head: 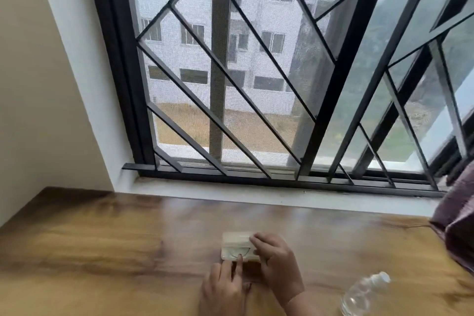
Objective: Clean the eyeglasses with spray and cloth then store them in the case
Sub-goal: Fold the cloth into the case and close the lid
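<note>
Lowest in view, the left grip [223, 287], the person's bare left hand, reaches one straight index finger [239, 261] onto the near edge of a pale cream, flat rectangular eyeglass case [234, 246]. It presses there and clasps nothing. The right grip [278, 264] has its fingers [257, 240] curled over the case's right end and seems to be clasping it, though blur makes the hold hard to read. The case lies flat on the glossy brown wood-grain table [102, 251], near its front edge. No eyeglasses show, so they may be inside the case.

I judge the step in hand to be opening the case, and the first risk sits right there. Only one end is held, so a push from the single finger could slide or spin the case on the shiny wood. If the lid springs, whatever is inside could jump out onto the table.

Just beside the right wrist is a clear plastic bottle [364, 292], tilted or lying down; the blur leaves that open. A backward sweep of the right forearm could knock it and set it rolling toward the near edge. Its top is too blurred to show a spray head.

A fold of purple-brown fabric [459, 220] hangs at the right, well apart from the case. Whether it is the cleaning cloth I cannot tell. Beyond the table are a white sill [256, 195] and a black metal window grille [230, 79]
</note>
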A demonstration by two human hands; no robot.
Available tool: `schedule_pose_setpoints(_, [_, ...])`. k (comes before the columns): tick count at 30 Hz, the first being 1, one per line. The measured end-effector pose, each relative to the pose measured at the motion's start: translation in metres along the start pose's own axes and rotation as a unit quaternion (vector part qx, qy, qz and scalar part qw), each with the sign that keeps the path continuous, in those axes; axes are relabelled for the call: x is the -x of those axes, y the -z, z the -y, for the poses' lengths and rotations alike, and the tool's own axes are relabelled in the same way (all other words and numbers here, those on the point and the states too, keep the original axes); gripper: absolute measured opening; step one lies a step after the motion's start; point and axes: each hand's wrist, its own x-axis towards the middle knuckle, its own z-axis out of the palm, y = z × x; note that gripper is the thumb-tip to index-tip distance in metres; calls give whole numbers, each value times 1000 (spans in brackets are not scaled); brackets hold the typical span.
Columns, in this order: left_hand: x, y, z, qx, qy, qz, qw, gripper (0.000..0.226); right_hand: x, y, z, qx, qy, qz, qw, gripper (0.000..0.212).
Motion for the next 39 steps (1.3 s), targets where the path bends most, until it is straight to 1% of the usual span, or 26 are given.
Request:
schedule_pose_setpoints(1, [0, -1, 0, -5, -6, -3, 1000, 44, 7, -3, -1, 0, 9, -4, 1000, 24])
schedule_pose_setpoints(3, [0, -2, 0, -14, -15, -5, 1000, 51, 18, -8, -7, 8, 25, -11, 1000, 26])
schedule_pose_setpoints(5, [0, -1, 1, -19, -25, -5, 999, 56, 23, -12, -10, 15, 34, -17, 999, 34])
schedule_pose_setpoints(7, [1, -1, 1, -21, -34, -9, 999, 52, 25, -13, -10, 17, 44, -33, 998, 45])
schedule_pose_setpoints(11, [7, -7, 4, -37, -50, -43, 997, 36, 30, -11, -8, 10, 58, -40, 997, 47])
schedule_pose_setpoints(17, [5, 5, 2, 0, -82, -76, 994, 38, 33, -13, -10, 13, 70, -38, 997, 48])
schedule_pose_setpoints(18, [4, 7, 4, 17, -73, -78, 994, 38, 34, -14, -12, 16, 72, -42, 996, 47])
schedule_pose_setpoints(19, [2, 8, 7, 41, -41, -74, 996, 36, 33, -15, -12, 19, 69, -42, 997, 47])
schedule_pose_setpoints(20, [-3, 10, 9, 70, 22, -65, 995, 34, 33, -17, -14, 19, 65, -44, 997, 45])
schedule_pose_setpoints(21, [-8, 13, 10, 104, 114, -50, 987, 34, 33, -16, -14, 16, 56, -41, 997, 42])
schedule_pose_setpoints(22, [-17, 19, 10, 137, 222, -31, 965, 34, 33, -17, -14, 12, 49, -38, 998, 39])
schedule_pose_setpoints(23, [-27, 26, 9, 173, 323, 10, 930, 30, 32, -15, -13, 5, 37, -30, 999, 39])
schedule_pose_setpoints(24, [-38, 32, 8, 204, 399, 66, 891, 24, 31, -15, -14, -1, 29, -26, 999, 40])
schedule_pose_setpoints(25, [-46, 34, 9, 212, 440, 136, 862, 23, 31, -15, -14, -7, 17, -20, 1000, 39])
schedule_pose_setpoints(26, [-52, 33, 14, 208, 448, 195, 848, 32, 30, -14, -15, -15, 2, -19, 1000, 36])
schedule_pose_setpoints(27, [-56, 31, 18, 215, 447, 224, 839, 40, 28, -12, -13, -24, -24, -25, 999, 31])
schedule_pose_setpoints(28, [-60, 26, 22, 229, 449, 230, 832, 40, 25, -12, -10, -39, -57, -39, 997, 23])
schedule_pose_setpoints(29, [-63, 23, 25, 249, 453, 228, 825, 36, 22, -10, -5, -64, -110, -55, 990, 18])
schedule_pose_setpoints(30, [-65, 20, 26, 268, 463, 223, 815, 32, 18, -7, -1, -104, -180, -67, 976, 22])
schedule_pose_setpoints(31, [-65, 17, 27, 284, 469, 220, 807, 29, 15, -5, 2, -148, -260, -80, 951, 30])
schedule_pose_setpoints(32, [-65, 16, 28, 299, 478, 219, 796, 27, 14, -4, 1, -192, -337, -98, 917, 33])
schedule_pose_setpoints(33, [-65, 15, 29, 320, 492, 212, 782, 25, 12, 0, 0, -220, -393, -108, 886, 30])
schedule_pose_setpoints(34, [-65, 15, 29, 346, 509, 203, 761, 23, 11, 4, -3, -231, -437, -104, 863, 27])
schedule_pose_setpoints(36, [-66, 17, 29, 398, 551, 191, 708, 17, 10, 12, -9, -209, -490, -77, 843, 37])
schedule_pose_setpoints(37, [-67, 17, 30, 421, 570, 193, 679, 19, 10, 13, -12, -200, -507, -65, 836, 39])
schedule_pose_setpoints(39, [-69, 20, 33, 464, 592, 209, 625, 22, 9, 13, -16, -216, -537, -40, 815, 32])
